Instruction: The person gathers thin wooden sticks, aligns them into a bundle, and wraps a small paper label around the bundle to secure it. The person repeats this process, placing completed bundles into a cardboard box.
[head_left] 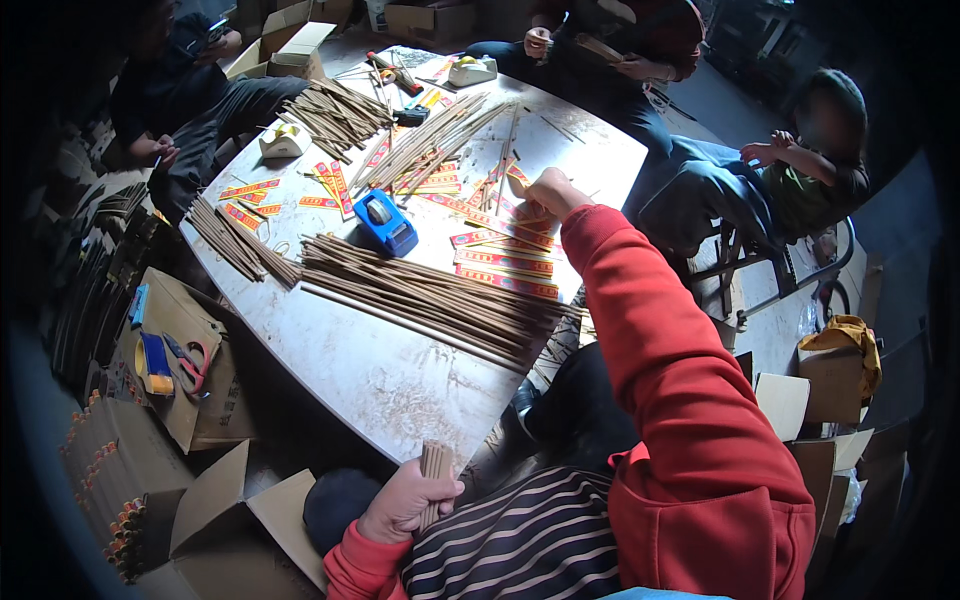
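From where I stand, the red-and-yellow paper labels scattered over the bench carry small printed marks, too tiny for me to read; over on the left, 1 line of dark characters runs down a brown cardboard box, too small and slanted to make out

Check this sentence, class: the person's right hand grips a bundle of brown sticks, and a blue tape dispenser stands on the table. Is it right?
No: the head view shows the left hand gripping the bundle of brown sticks, not the right hand. The blue tape dispenser does stand on the table.
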